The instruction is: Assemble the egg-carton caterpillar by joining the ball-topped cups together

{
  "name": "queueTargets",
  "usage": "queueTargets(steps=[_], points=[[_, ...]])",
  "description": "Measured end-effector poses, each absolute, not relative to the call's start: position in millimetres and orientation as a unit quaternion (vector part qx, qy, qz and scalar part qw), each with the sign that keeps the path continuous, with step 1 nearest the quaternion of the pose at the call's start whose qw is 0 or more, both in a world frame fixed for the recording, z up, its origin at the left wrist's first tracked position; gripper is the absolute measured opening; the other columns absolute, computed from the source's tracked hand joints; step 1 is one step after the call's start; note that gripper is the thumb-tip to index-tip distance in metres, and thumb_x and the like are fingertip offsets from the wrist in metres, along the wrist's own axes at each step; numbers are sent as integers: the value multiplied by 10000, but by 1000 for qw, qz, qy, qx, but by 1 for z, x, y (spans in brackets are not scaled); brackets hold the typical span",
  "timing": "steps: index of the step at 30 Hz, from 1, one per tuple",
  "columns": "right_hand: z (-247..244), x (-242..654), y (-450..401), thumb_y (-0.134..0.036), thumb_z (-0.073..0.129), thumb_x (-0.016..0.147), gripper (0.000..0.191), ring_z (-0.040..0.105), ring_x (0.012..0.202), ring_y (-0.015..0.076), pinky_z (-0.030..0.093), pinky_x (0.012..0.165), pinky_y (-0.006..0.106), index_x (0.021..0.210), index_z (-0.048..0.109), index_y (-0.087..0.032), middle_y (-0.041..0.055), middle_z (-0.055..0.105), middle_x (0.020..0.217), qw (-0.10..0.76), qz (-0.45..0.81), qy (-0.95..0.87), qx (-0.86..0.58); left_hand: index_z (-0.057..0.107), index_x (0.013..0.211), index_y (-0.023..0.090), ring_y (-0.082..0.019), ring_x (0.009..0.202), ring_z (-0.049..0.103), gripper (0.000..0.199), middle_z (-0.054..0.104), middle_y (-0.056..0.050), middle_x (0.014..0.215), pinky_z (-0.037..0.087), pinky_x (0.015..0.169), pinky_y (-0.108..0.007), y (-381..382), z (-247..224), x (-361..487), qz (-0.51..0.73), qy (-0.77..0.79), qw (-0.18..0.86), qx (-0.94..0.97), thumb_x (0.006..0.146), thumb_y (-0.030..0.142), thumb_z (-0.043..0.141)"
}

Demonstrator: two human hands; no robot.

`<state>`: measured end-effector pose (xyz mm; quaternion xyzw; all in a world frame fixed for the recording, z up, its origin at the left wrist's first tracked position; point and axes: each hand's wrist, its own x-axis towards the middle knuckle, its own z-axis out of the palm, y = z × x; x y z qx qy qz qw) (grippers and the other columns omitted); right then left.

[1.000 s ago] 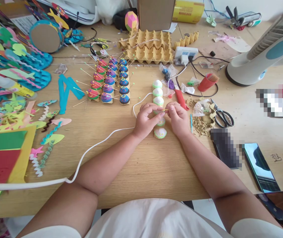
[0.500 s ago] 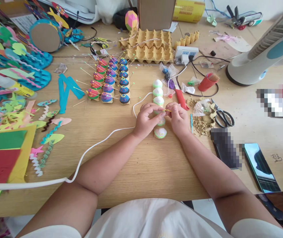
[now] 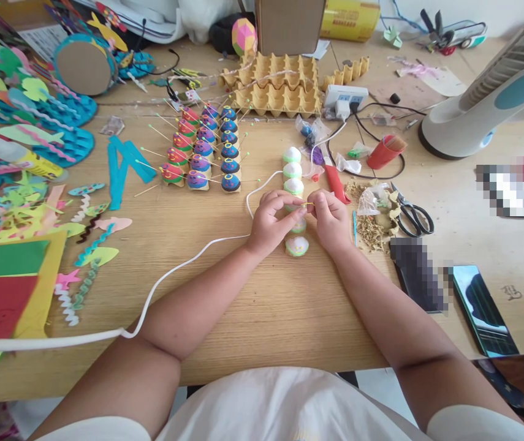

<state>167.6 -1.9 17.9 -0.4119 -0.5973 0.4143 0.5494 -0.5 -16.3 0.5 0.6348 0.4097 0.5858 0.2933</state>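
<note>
Pinched nearly closed, the left hand (image 3: 274, 223) holds one end of a thin yellow strand (image 3: 308, 204), perhaps clay, at frame centre over white-topped egg-carton cups (image 3: 297, 247); the right hand (image 3: 333, 222) pinches its other end; black-handled scissors (image 3: 412, 215) lie right of centre.

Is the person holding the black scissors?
No, the scissors lie on the table, while the left hand and the right hand pinch a thin yellow strip.
</note>
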Motion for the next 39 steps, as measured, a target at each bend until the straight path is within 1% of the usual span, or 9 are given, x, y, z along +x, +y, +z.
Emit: queueTargets(steps=[3,6,12,15,18,26,33,36,39], points=[[18,166,-2,-841,582,1009,679,444,677,149,437,731,361,683,557,-245,-11,519,708,557,405,-594,-416,850,1070,291,-240,1148,740,212,828,-61,1113,553,1104,-440,-16,1,-1,574,414,293,642,1016,493,816],[18,164,-1,-883,523,1006,724,435,662,159,406,682,364,648,484,-255,-8,472,666,567,392,-592,-418,849,1075,288,-240,1148,743,180,829,-59,1118,560,1103,-439,-16,2,-2,567,417,294,647,1011,455,822],[14,162,3,-905,395,1032,747,421,639,164,397,667,381,646,424,-265,-5,436,664,565,397,-596,-411,851,1077,298,-242,1151,745,157,829,-55,1120,564,1101,-442,-17,3,-2,565,411,293,652,1010,438,827],[13,164,2,-920,452,1003,744,426,656,162,374,651,367,660,451,-259,-1,468,687,556,408,-593,-416,853,1079,301,-243,1153,743,162,828,-55,1125,564,1101,-443,-17,2,-2,564,413,290,653,1013,447,827],[15,166,1,-896,576,970,718,437,687,154,374,673,351,673,500,-246,-9,490,711,544,422,-597,-411,853,1082,295,-236,1132,741,196,826,-53,1115,561,1091,-436,-16,1,-1,578,409,289,644,1015,477,823],[23,165,-3,-835,756,897,635,386,685,133,392,696,323,761,581,-240,-44,481,715,536,463,-584,-397,836,1083,287,-229,1123,736,206,828,-52,1112,560,1055,-414,-17,1,-1,578,419,300,633,1027,482,800],[23,166,-3,-778,787,911,570,459,719,135,452,759,327,806,639,-238,-34,555,765,543,467,-581,-387,845,1079,284,-214,1106,725,205,822,-40,1096,543,1002,-378,-17,-1,1,599,407,302,620,1021,479,818],[24,165,-3,-776,796,904,559,494,739,135,484,800,329,819,662,-240,-32,585,781,545,472,-578,-383,842,1098,278,-223,1128,729,275,828,-52,1123,557,979,-373,-18,0,0,591,414,305,622,1036,540,783],[25,164,-4,-796,801,883,572,513,750,140,496,804,331,825,673,-242,-26,612,792,540,471,-579,-388,835,1120,276,-237,1156,735,372,829,-66,1150,569,1014,-398,-19,3,-1,583,415,297,632,1071,619,698]])
